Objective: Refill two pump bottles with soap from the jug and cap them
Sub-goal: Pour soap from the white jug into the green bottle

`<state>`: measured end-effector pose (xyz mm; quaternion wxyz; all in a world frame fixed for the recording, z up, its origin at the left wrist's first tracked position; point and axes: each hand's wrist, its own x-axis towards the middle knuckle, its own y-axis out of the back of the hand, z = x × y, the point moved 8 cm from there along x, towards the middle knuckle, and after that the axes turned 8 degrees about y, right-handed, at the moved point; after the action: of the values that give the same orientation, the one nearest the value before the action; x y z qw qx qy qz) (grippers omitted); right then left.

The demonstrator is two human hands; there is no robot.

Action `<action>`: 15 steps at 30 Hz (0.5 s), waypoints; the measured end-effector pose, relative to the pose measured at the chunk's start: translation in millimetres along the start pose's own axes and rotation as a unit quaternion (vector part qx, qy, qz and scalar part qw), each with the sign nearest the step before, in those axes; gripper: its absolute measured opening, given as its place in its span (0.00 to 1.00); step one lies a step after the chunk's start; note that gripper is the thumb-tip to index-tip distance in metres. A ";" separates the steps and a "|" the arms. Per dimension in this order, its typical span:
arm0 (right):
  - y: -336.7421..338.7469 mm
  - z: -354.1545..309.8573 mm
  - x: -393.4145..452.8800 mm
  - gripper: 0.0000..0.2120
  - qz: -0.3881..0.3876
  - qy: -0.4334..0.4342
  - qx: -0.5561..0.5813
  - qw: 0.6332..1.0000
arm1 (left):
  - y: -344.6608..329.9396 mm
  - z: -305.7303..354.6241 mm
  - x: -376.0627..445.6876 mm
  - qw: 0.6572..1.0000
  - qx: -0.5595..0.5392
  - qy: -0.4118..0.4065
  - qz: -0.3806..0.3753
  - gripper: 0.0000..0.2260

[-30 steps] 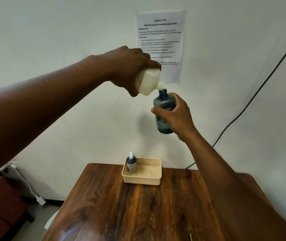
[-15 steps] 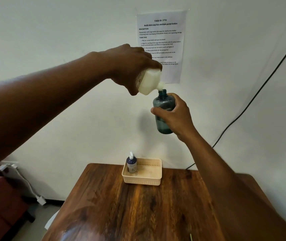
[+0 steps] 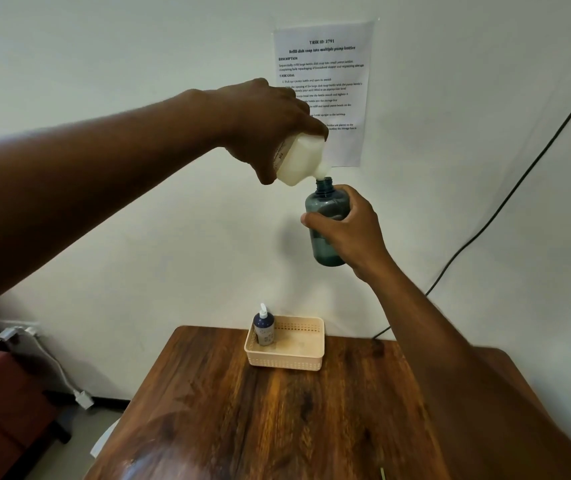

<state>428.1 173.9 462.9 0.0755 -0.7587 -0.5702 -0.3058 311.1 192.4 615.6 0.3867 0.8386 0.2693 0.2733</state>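
We are looking down at a dark, glossy wooden table (image 3: 277, 420) standing against the wall. Sitting on it near the far edge is a beige perforated basket (image 3: 286, 358), holding a small dark pump bottle (image 3: 264, 327) upright in its left corner.

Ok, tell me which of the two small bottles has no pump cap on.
The translucent grey-green plastic bottle gripped by the right hand: its neck is open. The dark blue bottle in the basket wears a white pump.
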 end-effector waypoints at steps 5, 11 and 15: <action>0.7 -2.4 1.8 0.24 0.002 0.003 0.005 1.000 | 5.7 1.1 0.0 1.000 0.015 -0.008 -0.002 0.43; -1.1 -4.4 2.8 0.23 0.003 0.009 0.009 1.000 | 11.3 2.6 0.8 0.999 0.033 -0.018 0.002 0.42; -1.2 -4.9 3.4 0.23 0.003 0.012 0.011 1.000 | 14.4 3.3 1.6 0.999 0.044 -0.022 0.003 0.42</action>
<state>425.7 174.8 468.4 0.0920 -0.7557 -0.5702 -0.3087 317.9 183.8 625.7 0.3544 0.8615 0.2700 0.2435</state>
